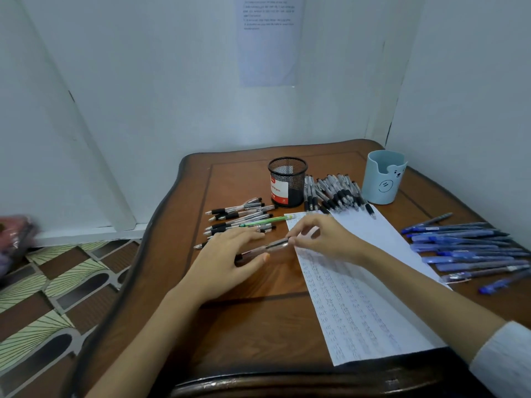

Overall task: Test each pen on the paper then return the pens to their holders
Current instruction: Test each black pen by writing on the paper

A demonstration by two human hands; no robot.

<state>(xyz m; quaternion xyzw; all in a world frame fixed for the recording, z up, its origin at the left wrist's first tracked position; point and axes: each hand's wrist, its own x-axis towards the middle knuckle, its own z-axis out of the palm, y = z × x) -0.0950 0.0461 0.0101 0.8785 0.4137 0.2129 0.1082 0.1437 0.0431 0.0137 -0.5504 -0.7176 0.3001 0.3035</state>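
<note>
A black pen [268, 247] is held between both hands just left of the paper [356, 285], which is covered in test scribbles. My left hand [227, 259] pinches its dark grip end with thumb and fingers. My right hand [324, 235] pinches its clear upper end. The black mesh holder [287, 181] and the light blue bear holder [380, 176] stand at the back of the table. A pile of black pens [241, 218] lies left of the paper, another black pile [336, 193] sits between the holders, and blue pens [471, 242] lie at the right.
A green pen [265, 221] lies among the left pile. The wooden table [244, 320] stands in a corner of white walls, with a printed sheet [268, 38] taped up behind. Patterned floor and a pink bag [14, 234] show at the left.
</note>
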